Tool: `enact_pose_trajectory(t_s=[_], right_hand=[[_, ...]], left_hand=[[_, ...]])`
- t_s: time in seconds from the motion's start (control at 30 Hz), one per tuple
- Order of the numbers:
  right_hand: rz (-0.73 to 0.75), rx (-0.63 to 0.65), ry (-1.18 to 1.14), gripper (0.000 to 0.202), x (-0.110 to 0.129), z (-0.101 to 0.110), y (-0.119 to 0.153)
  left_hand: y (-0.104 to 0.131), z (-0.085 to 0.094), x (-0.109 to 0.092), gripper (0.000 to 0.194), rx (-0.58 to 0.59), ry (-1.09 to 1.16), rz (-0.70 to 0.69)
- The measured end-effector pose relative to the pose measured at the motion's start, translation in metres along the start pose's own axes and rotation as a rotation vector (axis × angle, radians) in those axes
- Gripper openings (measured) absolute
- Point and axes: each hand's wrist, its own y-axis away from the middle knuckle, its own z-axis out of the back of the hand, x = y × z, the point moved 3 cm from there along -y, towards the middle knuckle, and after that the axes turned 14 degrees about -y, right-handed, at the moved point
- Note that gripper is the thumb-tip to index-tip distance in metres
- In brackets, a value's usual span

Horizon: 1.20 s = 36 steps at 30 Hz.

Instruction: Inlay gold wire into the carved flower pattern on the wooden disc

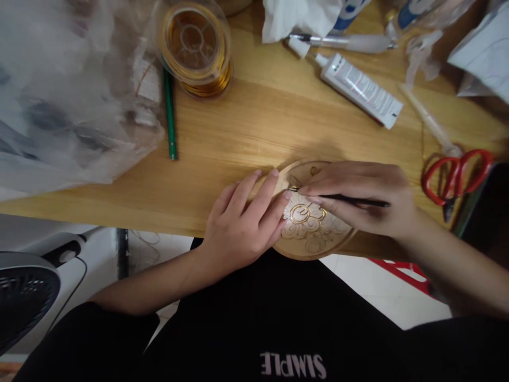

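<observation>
Round wooden board [292, 248] with a flower drawing: lies under and between both hands' fingers, near rim about at the desk edge. Some drawn lines carry gold wire [308, 211], just off the left index tip. Left hand [242, 228]: fingers spread flat, gripping nothing; index finger and thumb side rest on the board. Right hand [366, 196]: fingers pinched round a thin black tool [358, 200], tip down at the drawing by the left index; exact tip shape too small to tell.

Handling, judged by eye: board light, stiff, fairly smooth; best held by its outer rim, off the drawing. Wire looks thin, bendy, easily knocked out of line, so grab only loose ends. Tool light; hold low near the tip.

Outward: ahead of left fingers, spool [191, 37] of gold wire, green pencil [170, 116] partly beneath it, cloudy plastic bag [99, 95] farther left. Ahead of right fingers, white tube [360, 87], pen [350, 42] beyond. Right of right fingers, red-handled scissors [459, 175].

Writing: shirt [294, 313], behind the fingers, reads "SIMPLE", upside down in view. Tube print too blurred to read. No brand readable.
</observation>
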Motion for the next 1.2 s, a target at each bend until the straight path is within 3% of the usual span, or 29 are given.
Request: enact_pose_trajectory(t_s=[0.1, 0.3, 0.5, 0.63, 0.8, 0.97, 1.2], right_hand=[[-0.049, -0.014, -0.011, 0.023, 0.003, 0.005, 0.002], [-0.120, -0.278, 0.055, 0.023, 0.015, 0.014, 0.015], [-0.251, -0.440, 0.066, 0.015, 0.022, -0.007, 0.030], [-0.219, -0.518, 0.046, 0.016, 0.023, -0.025, 0.031], [-0.182, -0.503, 0.048, 0.019, 0.019, -0.036, 0.027], [-0.181, -0.444, 0.080, 0.017, 0.016, -0.028, 0.023], [-0.085, -0.132, 0.042, 0.014, 0.008, -0.001, 0.008]], left_hand=[[0.002, -0.001, 0.000, 0.034, -0.002, 0.017, -0.007], [0.006, -0.004, 0.001, 0.038, 0.003, 0.078, 0.006], [0.003, 0.000, 0.001, 0.042, -0.031, 0.071, 0.005], [0.000, 0.000, -0.002, 0.056, -0.002, 0.060, 0.039], [0.000, -0.003, -0.007, 0.065, 0.011, 0.048, 0.003], [-0.001, -0.003, -0.008, 0.069, 0.022, -0.007, -0.028], [-0.003, -0.001, -0.007, 0.075, 0.049, -0.052, -0.072]])
